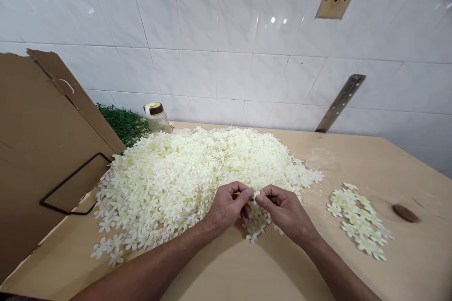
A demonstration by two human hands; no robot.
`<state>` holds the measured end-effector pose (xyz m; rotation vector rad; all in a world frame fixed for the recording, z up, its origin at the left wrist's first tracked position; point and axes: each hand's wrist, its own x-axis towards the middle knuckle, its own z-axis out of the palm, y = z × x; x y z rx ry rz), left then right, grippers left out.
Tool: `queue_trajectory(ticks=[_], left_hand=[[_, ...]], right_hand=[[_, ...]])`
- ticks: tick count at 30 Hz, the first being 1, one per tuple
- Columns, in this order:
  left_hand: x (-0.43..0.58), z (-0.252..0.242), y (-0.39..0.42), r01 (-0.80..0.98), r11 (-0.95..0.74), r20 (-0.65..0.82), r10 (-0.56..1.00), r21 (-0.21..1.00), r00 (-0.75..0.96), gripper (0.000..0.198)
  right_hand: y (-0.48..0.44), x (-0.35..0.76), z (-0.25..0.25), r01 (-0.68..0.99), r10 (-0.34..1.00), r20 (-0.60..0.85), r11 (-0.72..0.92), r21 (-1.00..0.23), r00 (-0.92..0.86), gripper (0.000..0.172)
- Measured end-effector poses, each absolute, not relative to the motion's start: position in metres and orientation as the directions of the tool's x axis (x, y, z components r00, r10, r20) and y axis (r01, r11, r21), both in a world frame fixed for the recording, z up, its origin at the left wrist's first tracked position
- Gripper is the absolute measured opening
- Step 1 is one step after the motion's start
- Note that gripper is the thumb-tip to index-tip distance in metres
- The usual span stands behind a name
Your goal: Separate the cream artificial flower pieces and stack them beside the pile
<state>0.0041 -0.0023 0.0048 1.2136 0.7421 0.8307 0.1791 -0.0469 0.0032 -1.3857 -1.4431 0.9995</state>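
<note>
A big heap of cream-white fabric flower petals [190, 169] covers the middle of the wooden table [247, 268]. At the heap's near edge my left hand [228, 207] and my right hand [284, 211] meet, fingertips pinched together on a small white flower piece [255, 195]. Both hands are closed in a pinch, thumbs and forefingers touching the piece. A smaller, flatter group of the same flowers [358, 221] lies apart to the right of my right hand.
A brown cardboard box [38, 150] with a black strap stands at the left. Behind the heap are green artificial foliage [125, 124] and a clear jar with a brown lid [156, 116]. A metal bracket [341, 102] leans on the white tiled wall. A dark knot [405, 213] marks the table.
</note>
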Motion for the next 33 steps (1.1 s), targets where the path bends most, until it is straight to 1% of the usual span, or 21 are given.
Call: queue_trajectory(ticks=[4, 7, 12, 17, 20, 25, 30, 33], left_hand=[[0.0039, 0.0057, -0.0043, -0.199, 0.192, -0.043, 0.815, 0.961, 0.577, 0.039], [0.0043, 0.0042, -0.0046, -0.205, 0.195, -0.035, 0.800, 0.959, 0.599, 0.038], [0.0040, 0.0044, -0.0020, -0.203, 0.217, -0.066, 0.820, 0.955, 0.569, 0.036], [0.0026, 0.0086, -0.0004, -0.205, 0.223, -0.088, 0.851, 0.953, 0.518, 0.036], [0.0030, 0.0074, -0.0005, -0.195, 0.184, -0.064, 0.865, 0.963, 0.498, 0.036], [0.0039, 0.0060, -0.0014, -0.200, 0.158, -0.042, 0.874, 0.967, 0.484, 0.035], [0.0032, 0.0093, -0.0025, -0.224, 0.252, -0.077, 0.809, 0.941, 0.583, 0.037], [0.0026, 0.0092, -0.0018, -0.214, 0.254, -0.082, 0.803, 0.943, 0.590, 0.037]], right_hand=[[-0.0472, 0.1785, 0.0026, 0.266, 0.999, 0.045, 0.040, -0.963, 0.013, 0.038], [-0.0477, 0.1770, 0.0013, 0.209, 1.000, 0.019, 0.014, -0.978, 0.018, 0.038], [-0.0483, 0.1748, 0.0012, 0.100, 0.999, -0.027, -0.023, -0.995, -0.032, 0.037], [-0.0473, 0.1750, 0.0012, 0.052, 0.998, -0.044, -0.042, -0.998, -0.046, 0.031], [-0.0467, 0.1756, 0.0000, 0.064, 0.999, -0.033, -0.031, -0.997, -0.035, 0.033], [-0.0471, 0.1771, 0.0012, 0.102, 0.999, -0.026, -0.030, -0.994, 0.036, 0.033], [-0.0485, 0.1762, 0.0019, 0.123, 0.998, -0.041, -0.035, -0.992, -0.048, 0.039], [-0.0492, 0.1755, 0.0007, 0.139, 0.996, -0.044, -0.033, -0.990, -0.078, 0.041]])
